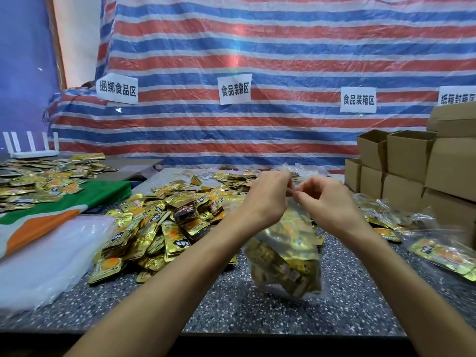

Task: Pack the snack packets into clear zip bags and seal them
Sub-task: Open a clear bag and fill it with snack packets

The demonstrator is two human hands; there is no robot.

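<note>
The left hand [265,199] and the right hand [327,202] pinch the top edge of a filled zip bag [286,258], which hangs over the tabletop [231,305]. It seems they are sealing it. Packed bags [386,217] lie at 3 o'clock; many loose packets [159,228] at 9 o'clock are not yet packed.

speckled table [257,313] | gold snack pkts [159,228] heaped | clear bags [43,266] left | boxes [409,163] right

Glossy gold foil snack packets [159,228] in a clear plastic zip bag [286,261]; speckled stone desk [231,305]; matt cardboard boxes [409,161].
</note>
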